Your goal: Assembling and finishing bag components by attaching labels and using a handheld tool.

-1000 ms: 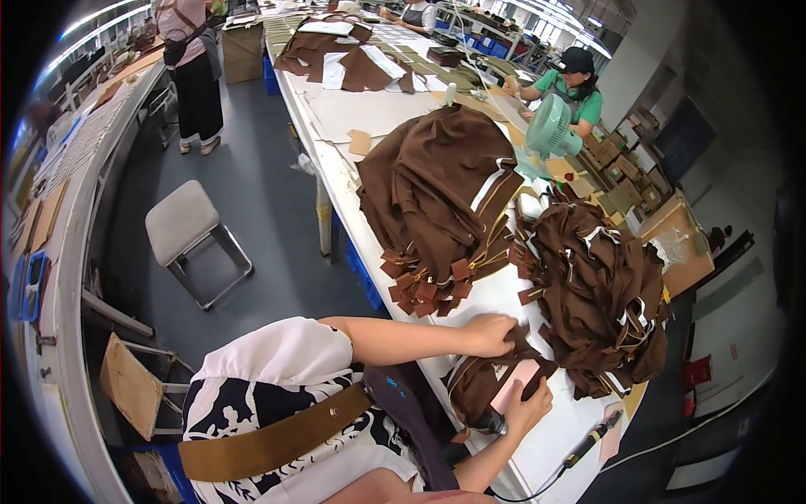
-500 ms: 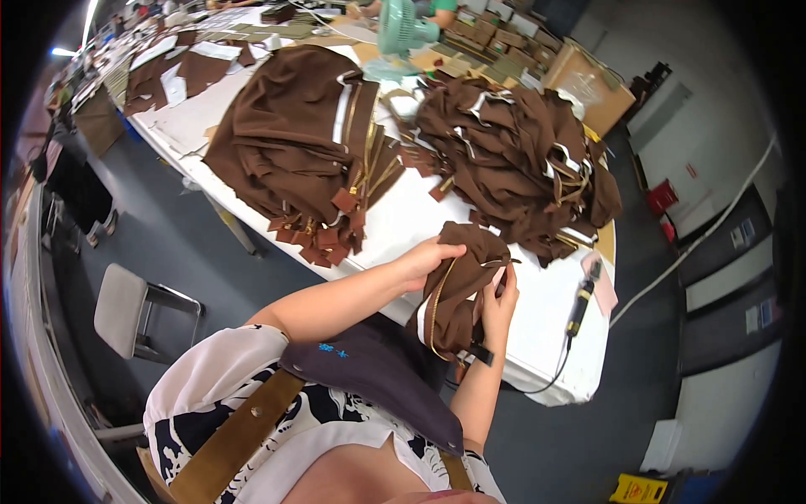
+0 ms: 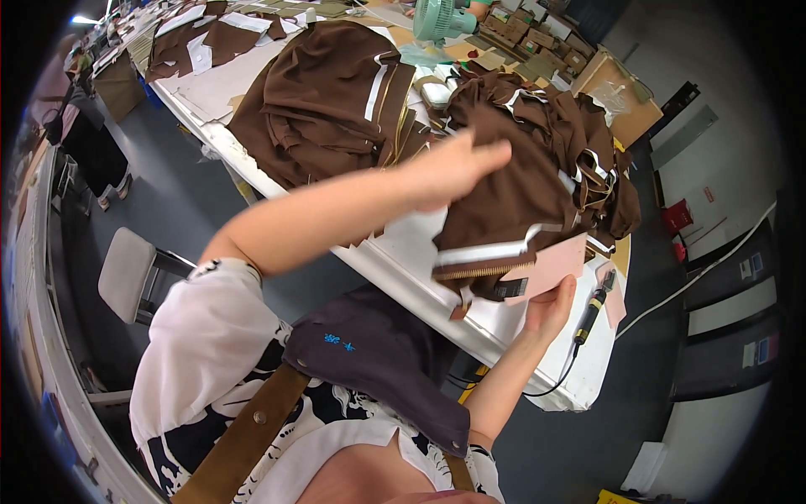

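A brown fabric piece (image 3: 495,223) with a gold zipper (image 3: 483,271) and a white strip along one edge is spread over the table's front edge, its upper part against a heap of brown pieces (image 3: 554,109). My left hand (image 3: 457,172) is over the upper part of this piece, smeared by motion; whether it touches the cloth I cannot tell. My right hand (image 3: 550,307) is closed on a pink card (image 3: 550,267), thumb along its lower edge. The card lies against the zipper's right end, beside a small dark tab (image 3: 510,288).
A stack of brown pieces (image 3: 323,92) lies on the white table (image 3: 420,244) to the left. A black corded hand tool (image 3: 594,312) rests at the right, near another pink card (image 3: 615,298). Farther back stand a green fan (image 3: 437,18) and cardboard boxes (image 3: 617,92). A grey chair (image 3: 126,273) is left.
The bunched brown piece has been spread out toward the heap. My left hand has moved up and away over it. More of the pink card shows in my right hand, which has moved right.
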`<state>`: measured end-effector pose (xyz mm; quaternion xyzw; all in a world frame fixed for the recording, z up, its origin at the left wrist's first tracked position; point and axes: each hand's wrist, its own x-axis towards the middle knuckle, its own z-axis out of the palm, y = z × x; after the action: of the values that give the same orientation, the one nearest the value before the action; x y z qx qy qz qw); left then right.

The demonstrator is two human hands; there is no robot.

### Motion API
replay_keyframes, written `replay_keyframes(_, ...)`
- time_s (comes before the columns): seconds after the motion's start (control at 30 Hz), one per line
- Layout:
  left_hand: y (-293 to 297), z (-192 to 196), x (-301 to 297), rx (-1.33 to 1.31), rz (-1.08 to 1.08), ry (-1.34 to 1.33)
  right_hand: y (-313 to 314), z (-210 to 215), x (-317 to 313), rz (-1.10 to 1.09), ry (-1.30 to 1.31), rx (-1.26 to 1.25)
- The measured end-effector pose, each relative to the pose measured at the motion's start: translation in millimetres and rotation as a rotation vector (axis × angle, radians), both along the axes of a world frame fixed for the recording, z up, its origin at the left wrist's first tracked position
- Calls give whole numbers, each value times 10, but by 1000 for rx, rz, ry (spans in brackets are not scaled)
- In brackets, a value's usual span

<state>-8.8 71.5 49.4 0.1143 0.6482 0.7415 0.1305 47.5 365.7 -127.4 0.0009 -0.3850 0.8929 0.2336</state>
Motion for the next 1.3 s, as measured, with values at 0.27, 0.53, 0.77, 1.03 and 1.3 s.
replay_keyframes(0.27,-1522,1165,-1245,78,228,169,748,-534,-520,-335,-500,683)
replay_keyframes(0.53,-3185,-386,-2473,-1315,717,556,192,-395,-534,-645,-767,1261)
replay_keyframes(0.77,-3441,-109,-1971,-1376,1094,822,165,-337,-495,-625,-721,1276)
replay_keyframes(1.03,-2962,-855,-1643,-1580,258,704,571,-557,-529,-622,-553,1317)
replay_keyframes(1.3,-2387,-556,-1475,-1111,478,429,715,-508,-270,-668,-322,1358)
